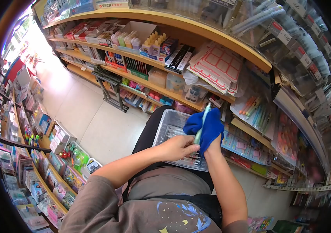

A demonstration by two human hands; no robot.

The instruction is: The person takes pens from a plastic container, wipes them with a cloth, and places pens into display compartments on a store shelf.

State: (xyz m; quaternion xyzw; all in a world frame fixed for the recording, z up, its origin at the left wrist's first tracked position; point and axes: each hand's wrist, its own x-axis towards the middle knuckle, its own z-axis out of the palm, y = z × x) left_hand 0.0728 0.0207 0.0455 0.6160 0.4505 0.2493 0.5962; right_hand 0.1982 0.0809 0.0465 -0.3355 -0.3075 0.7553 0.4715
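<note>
A pale green pen (203, 126) stands at a slant in front of me, its silver tip pointing away. My left hand (180, 148) pinches the pen's lower end between thumb and fingers. A bright blue cloth (213, 125) covers most of my right hand (213, 145) and lies against the pen's right side, with another fold to its left. My right fingers are hidden under the cloth, which the hand grips. Below both hands, on my lap, sits a clear plastic box (161, 130) with several pens (176, 131) in it.
Wooden shelves (196, 101) of stationery curve round the front and right. Red-lined sheets (218, 66) stick out of one shelf. A dark folding stool (111, 87) stands on the tiled floor (91, 110). Display racks (53, 174) line the left side.
</note>
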